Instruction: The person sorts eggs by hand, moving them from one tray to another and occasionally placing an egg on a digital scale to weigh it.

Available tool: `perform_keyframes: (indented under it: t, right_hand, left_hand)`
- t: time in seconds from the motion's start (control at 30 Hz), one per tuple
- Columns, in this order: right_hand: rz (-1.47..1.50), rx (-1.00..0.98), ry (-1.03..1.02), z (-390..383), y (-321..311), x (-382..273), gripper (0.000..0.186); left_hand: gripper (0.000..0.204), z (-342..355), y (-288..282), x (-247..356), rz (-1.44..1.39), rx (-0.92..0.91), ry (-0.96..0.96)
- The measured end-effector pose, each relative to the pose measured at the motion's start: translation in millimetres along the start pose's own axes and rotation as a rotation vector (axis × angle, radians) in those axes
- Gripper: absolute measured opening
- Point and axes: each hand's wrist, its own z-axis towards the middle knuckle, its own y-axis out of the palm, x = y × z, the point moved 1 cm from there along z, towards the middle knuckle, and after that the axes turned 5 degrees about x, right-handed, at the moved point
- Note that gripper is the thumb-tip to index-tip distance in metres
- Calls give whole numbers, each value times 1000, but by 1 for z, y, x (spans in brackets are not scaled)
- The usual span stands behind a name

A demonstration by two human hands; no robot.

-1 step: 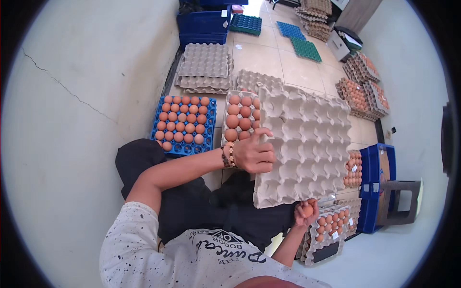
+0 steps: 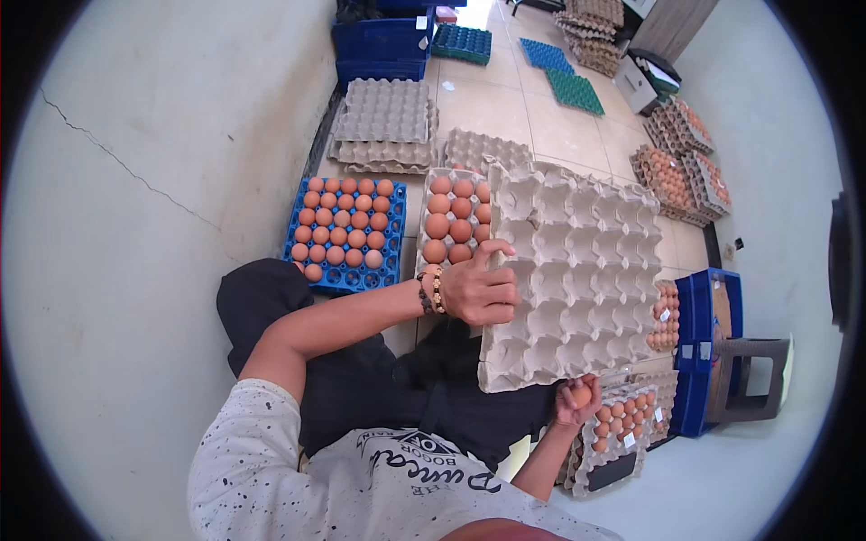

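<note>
While left hand (image 2: 478, 290) fingers grip empty grey egg tray (image 2: 577, 270) | right hand (image 2: 575, 401) fingers cup brown egg (image 2: 580, 395)

- Empty egg tray (image 2: 586, 270): grey moulded paper pulp, matt, rough.
- Blue tray (image 2: 345, 236) under brown eggs: hard, slightly glossy plastic.
- Eggs (image 2: 456, 216): smooth, matt shells.
- Floor (image 2: 532, 117): glossy pale tiles.
- Left wall (image 2: 135, 225): matt, cracked plaster.

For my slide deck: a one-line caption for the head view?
Left hand grips an empty cardboard egg tray; right hand holds a brown egg.
</note>
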Motion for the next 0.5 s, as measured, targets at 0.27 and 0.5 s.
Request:
perform_keyframes:
  t: [0.27,0.5]
  right_hand:
    - [-664,578,-259,23,39,-77,63]
    - [-905,24,189,84,120,-78,68]
  left_hand:
    - [22,-2,-18,17,-158,78,-46]
    - [22,-23,-49,4,-149,16,-41]
